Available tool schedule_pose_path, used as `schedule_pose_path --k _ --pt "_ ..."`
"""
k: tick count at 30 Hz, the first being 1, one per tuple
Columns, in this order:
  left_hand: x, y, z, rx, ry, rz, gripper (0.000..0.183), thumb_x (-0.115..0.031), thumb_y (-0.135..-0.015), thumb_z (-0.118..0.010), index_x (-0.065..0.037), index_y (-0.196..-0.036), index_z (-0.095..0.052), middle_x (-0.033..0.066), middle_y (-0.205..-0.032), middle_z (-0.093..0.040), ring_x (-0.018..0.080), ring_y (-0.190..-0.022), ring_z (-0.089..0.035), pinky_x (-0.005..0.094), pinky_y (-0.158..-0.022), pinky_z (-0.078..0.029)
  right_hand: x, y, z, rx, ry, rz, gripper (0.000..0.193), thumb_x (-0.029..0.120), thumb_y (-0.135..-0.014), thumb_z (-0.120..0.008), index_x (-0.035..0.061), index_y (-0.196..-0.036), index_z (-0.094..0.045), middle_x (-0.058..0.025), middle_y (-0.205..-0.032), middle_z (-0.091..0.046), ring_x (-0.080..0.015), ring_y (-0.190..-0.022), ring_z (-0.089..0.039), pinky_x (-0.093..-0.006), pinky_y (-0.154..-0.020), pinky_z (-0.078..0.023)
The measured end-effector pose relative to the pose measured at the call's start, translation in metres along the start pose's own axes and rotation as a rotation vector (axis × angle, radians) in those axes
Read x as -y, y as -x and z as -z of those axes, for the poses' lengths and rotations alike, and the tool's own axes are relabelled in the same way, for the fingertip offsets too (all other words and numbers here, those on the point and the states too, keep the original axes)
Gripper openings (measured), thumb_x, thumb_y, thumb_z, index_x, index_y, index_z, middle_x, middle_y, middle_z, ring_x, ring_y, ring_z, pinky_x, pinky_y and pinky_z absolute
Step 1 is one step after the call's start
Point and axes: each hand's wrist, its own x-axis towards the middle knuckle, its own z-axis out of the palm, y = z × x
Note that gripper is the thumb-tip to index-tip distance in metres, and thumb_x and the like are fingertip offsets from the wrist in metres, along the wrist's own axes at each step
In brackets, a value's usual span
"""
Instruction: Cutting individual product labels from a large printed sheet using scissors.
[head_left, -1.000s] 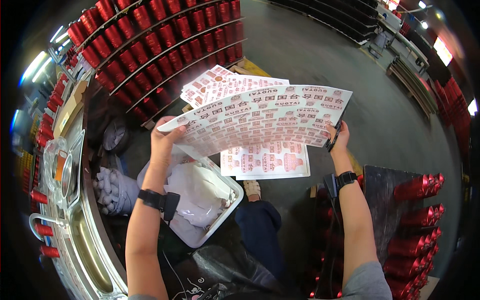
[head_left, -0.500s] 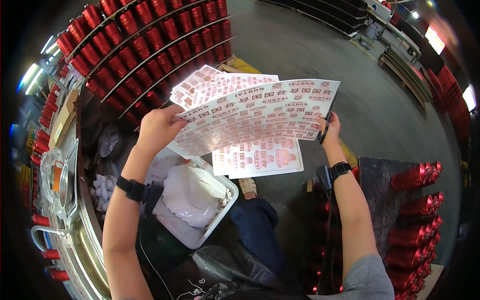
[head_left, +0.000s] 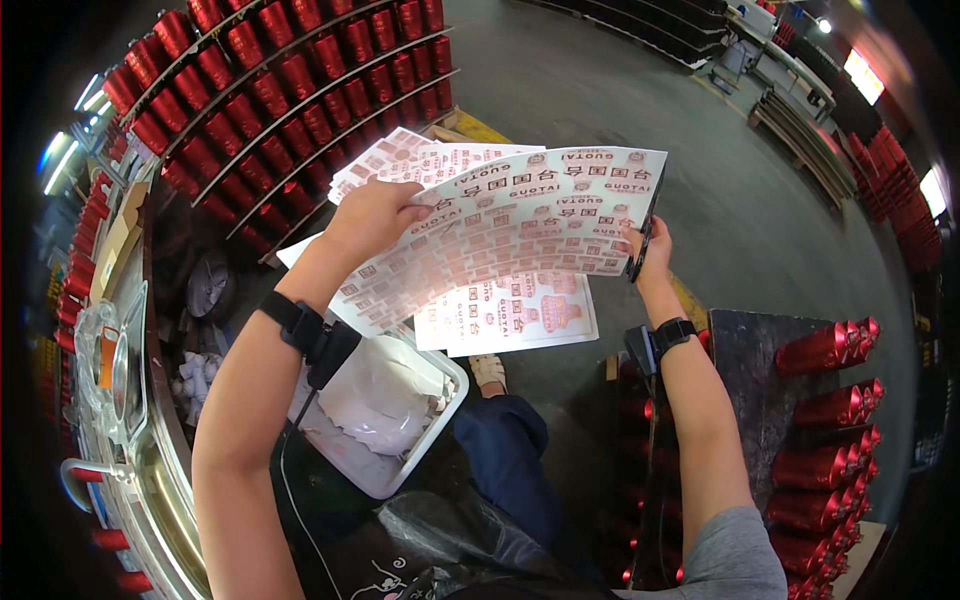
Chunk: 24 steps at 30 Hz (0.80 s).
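Note:
My left hand (head_left: 378, 218) is closed on the upper left edge of a large, pale decal sheet (head_left: 520, 225) printed in rows of reddish-brown marks. My right hand (head_left: 652, 250) is closed at the sheet's right edge, around a narrow black tool (head_left: 643, 248) that looks like scissors; its blades cannot be made out. Between the hands the sheet bows. Behind and below it lie more printed sheets (head_left: 540, 318), partly covered by the held one; what bears them is hidden. A white tray (head_left: 452, 385) below my left forearm holds crumpled white scraps.
Racks of red bottles (head_left: 310, 115) rise at the far left. More red bottles (head_left: 825, 347) stand along a dark board (head_left: 745, 365) on the right. At left is a metal basin (head_left: 165, 495) with a curved handle. A pallet of boards (head_left: 805, 145) lies far right.
My left hand has moved right and slightly up along the sheet's edge, and its forearm swung with it. The right hand has shifted slightly left, keeping its hold.

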Motion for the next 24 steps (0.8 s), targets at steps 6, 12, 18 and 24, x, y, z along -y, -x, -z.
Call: schedule_pose_path --k 6,12,18,24 --pt "0.008 0.002 0.006 -0.012 0.065 -0.035 0.027 -0.024 -0.088 -0.063 -0.004 -0.106 -0.066 0.0161 -0.08 -0.066 0.0234 -0.073 -0.064 0.0339 -0.069 -0.048 0.024 -0.019 -0.007 0.008 0.029 0.053 0.04 -0.003 -0.075 -0.07 -0.0027 -0.111 -0.051 -0.0084 -0.095 -0.063 -0.0165 -0.077 -0.064 -0.0257 -0.052 -0.055" --pt "0.041 0.041 0.024 0.009 0.483 0.075 0.026 -0.025 -0.088 -0.065 -0.002 -0.102 -0.067 0.0071 -0.072 -0.063 0.0126 -0.066 -0.057 0.0298 -0.062 -0.045 0.066 -0.018 -0.009 -0.098 0.177 0.52 0.038 0.002 -0.08 -0.068 0.0026 -0.114 -0.053 -0.0052 -0.088 -0.063 -0.0117 -0.071 -0.06 -0.0254 -0.061 -0.05" --pt "0.028 0.113 0.04 -0.118 0.955 0.392 0.028 -0.017 -0.093 -0.062 0.004 -0.111 -0.061 0.0056 -0.089 -0.069 0.0084 -0.077 -0.063 0.0227 -0.068 -0.05 0.072 0.095 0.0 0.18 -0.021 0.117 0.032 0.007 -0.085 -0.067 0.0033 -0.112 -0.049 -0.0042 -0.082 -0.059 -0.0118 -0.068 -0.06 -0.024 -0.053 -0.048" --pt "0.018 0.155 0.014 -0.285 1.272 0.445 0.027 -0.014 -0.092 -0.062 0.004 -0.112 -0.06 0.0088 -0.097 -0.069 0.012 -0.08 -0.066 0.0252 -0.071 -0.053 0.061 0.226 -0.031 0.33 -0.074 -0.224 0.037 0.02 -0.093 -0.06 -0.0004 -0.121 -0.05 -0.0103 -0.086 -0.063 -0.0172 -0.073 -0.064 -0.0285 -0.066 -0.052"
